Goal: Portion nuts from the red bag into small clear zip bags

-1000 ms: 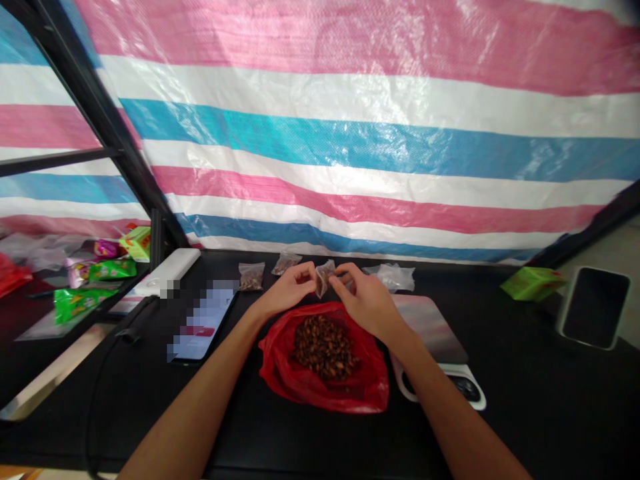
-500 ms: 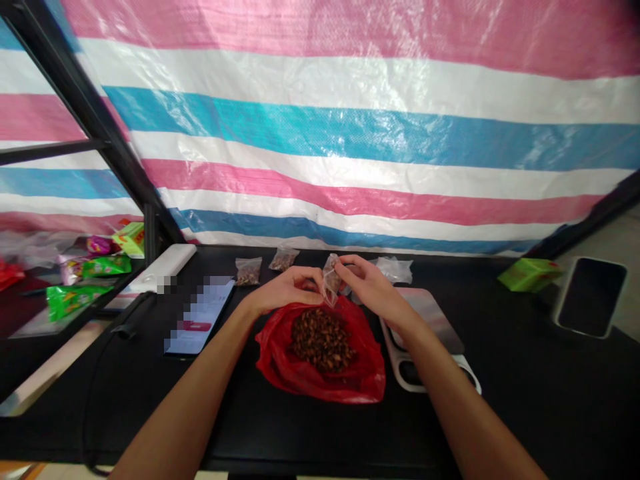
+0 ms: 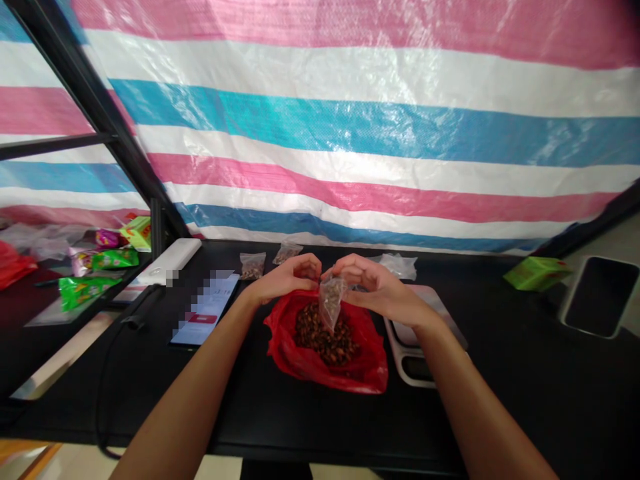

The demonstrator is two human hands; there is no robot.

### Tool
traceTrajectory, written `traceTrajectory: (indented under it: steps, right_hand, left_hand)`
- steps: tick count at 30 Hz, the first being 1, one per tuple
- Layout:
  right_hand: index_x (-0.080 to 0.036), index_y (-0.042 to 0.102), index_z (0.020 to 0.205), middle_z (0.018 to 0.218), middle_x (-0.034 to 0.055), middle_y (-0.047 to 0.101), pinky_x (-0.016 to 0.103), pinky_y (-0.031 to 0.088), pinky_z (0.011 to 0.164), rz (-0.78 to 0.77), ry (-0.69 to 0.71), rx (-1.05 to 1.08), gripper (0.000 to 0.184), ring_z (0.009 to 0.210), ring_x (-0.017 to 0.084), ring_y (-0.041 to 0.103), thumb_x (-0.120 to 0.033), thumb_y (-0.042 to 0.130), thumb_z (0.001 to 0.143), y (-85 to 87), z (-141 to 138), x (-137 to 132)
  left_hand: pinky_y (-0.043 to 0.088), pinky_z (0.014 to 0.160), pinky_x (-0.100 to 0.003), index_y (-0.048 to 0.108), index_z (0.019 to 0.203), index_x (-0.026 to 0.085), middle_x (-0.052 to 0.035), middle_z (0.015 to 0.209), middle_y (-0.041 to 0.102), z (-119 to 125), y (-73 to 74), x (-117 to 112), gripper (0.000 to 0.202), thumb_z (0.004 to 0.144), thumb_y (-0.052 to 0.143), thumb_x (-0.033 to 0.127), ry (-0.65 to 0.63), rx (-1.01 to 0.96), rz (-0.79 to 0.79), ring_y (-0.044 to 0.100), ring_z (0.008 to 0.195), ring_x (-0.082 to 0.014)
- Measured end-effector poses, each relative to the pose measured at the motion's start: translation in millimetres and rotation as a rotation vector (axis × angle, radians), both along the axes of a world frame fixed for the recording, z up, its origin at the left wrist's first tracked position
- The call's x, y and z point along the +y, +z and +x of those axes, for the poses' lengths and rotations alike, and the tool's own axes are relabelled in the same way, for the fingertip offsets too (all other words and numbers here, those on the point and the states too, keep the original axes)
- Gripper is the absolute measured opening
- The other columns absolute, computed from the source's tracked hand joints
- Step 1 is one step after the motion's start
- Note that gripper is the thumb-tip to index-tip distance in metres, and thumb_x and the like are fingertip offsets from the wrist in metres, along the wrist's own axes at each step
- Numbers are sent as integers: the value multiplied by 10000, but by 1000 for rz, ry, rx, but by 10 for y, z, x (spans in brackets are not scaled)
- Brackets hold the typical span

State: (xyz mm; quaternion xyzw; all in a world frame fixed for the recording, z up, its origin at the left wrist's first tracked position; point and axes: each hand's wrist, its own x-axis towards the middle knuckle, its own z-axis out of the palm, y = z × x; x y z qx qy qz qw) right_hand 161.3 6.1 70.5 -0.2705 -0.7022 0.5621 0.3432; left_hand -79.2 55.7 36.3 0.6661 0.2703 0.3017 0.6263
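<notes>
Both my hands pinch the top of a small clear bag [image 3: 331, 301] that hangs between them over an open red plastic bag [image 3: 300, 357] full of brown seeds [image 3: 325, 332]. My left hand [image 3: 285, 279] grips the small bag's left edge, and my right hand [image 3: 377, 290] grips its right edge. The little bag holds some of the brown seeds. Two filled small bags [image 3: 252, 265] [image 3: 287, 253] lie on the black table [image 3: 525, 387] behind my hands.
A white kitchen scale [image 3: 406, 343] sits right of the red bag, with empty clear bags [image 3: 400, 265] behind it. A phone [image 3: 205, 309] and white power strip [image 3: 167, 262] lie left. A green box [image 3: 536, 273] and a dark phone [image 3: 600, 296] lie far right. Snack packets [image 3: 83, 288] sit far left.
The small clear bag has swung down from between my fingertips and now hangs over the seeds. Both hands have drawn slightly closer to me, above the red bag.
</notes>
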Motion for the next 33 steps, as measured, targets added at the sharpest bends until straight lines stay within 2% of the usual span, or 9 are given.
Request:
traceTrajectory:
  steps: [2, 5, 9, 12, 14, 18, 22, 27, 33]
  right_hand:
    - [-230, 603, 1173, 1205, 71, 687, 366, 524, 992, 26, -23, -16, 343, 1098, 204, 680, -335, 766, 890, -24, -5, 13]
    - [-239, 599, 1162, 1178, 59, 681, 345, 555, 930, 45, -88, -33, 339, 1037, 193, 690, -338, 765, 883, -51, -9, 30]
    - [-243, 590, 1120, 1125, 42, 687, 319, 572, 869, 47, -117, -43, 337, 967, 177, 699, -323, 784, 855, -44, -26, 23]
    - [-243, 591, 1122, 1141, 44, 687, 340, 566, 914, 55, -89, -35, 335, 1007, 185, 698, -289, 782, 850, -21, -38, 0]
    - [-245, 595, 1135, 1159, 50, 686, 351, 562, 925, 66, -78, -56, 330, 1033, 195, 692, -284, 770, 858, -9, -38, -13]
    - [-249, 593, 1155, 1144, 37, 678, 316, 558, 872, 76, -98, -96, 366, 1013, 186, 681, -277, 780, 842, 15, -20, -27]
    - [-241, 600, 1131, 1068, 20, 685, 299, 544, 842, 99, -93, -105, 344, 956, 173, 673, -270, 782, 840, 56, 0, -41]
    - [-246, 607, 1126, 1032, 20, 698, 329, 542, 870, 126, -43, -109, 319, 963, 191, 679, -269, 769, 852, 82, 30, -57]
    - [-239, 608, 1120, 1072, 28, 693, 336, 547, 879, 139, -42, -120, 303, 1004, 199, 677, -284, 759, 860, 69, 51, -48]
  left_hand:
    - [451, 880, -300, 612, 1010, 180, -18, 1008, 625, -18, 23, -9, 295, 758, 764, 180, -43, -58, -25, 604, 960, -165]
    - [438, 1031, -361, 590, 1237, 217, -58, 1201, 623, -43, 58, -41, 550, 738, 815, 175, -183, -107, -42, 590, 1182, -215]
    - [361, 1167, -441, 353, 1515, 332, -92, 1399, 573, 1, 77, -109, 997, 688, 883, 156, -227, -113, 1, 516, 1379, -251]
    - [356, 1189, -451, 222, 1585, 362, -112, 1500, 516, 70, 78, -151, 1184, 647, 917, 161, -225, -59, 39, 470, 1443, -274]
    - [355, 1197, -445, 301, 1568, 318, -115, 1506, 521, 102, 83, -162, 1124, 642, 923, 185, -233, 8, 79, 472, 1441, -288]
    - [375, 1184, -415, 539, 1411, 220, -102, 1422, 604, 113, 93, -150, 791, 698, 882, 205, -240, 98, 122, 543, 1360, -286]
    - [440, 1116, -372, 540, 1416, 216, -95, 1404, 627, 75, 98, -136, 751, 731, 844, 163, -300, 76, 10, 580, 1319, -262]
    - [439, 1122, -369, 555, 1407, 238, -94, 1418, 624, 10, 116, -122, 744, 730, 856, 168, -374, 68, -69, 577, 1333, -249]
    - [504, 1038, -364, 604, 1361, 210, -109, 1267, 717, -36, 82, -96, 611, 791, 823, 222, -386, 97, -135, 670, 1193, -242]
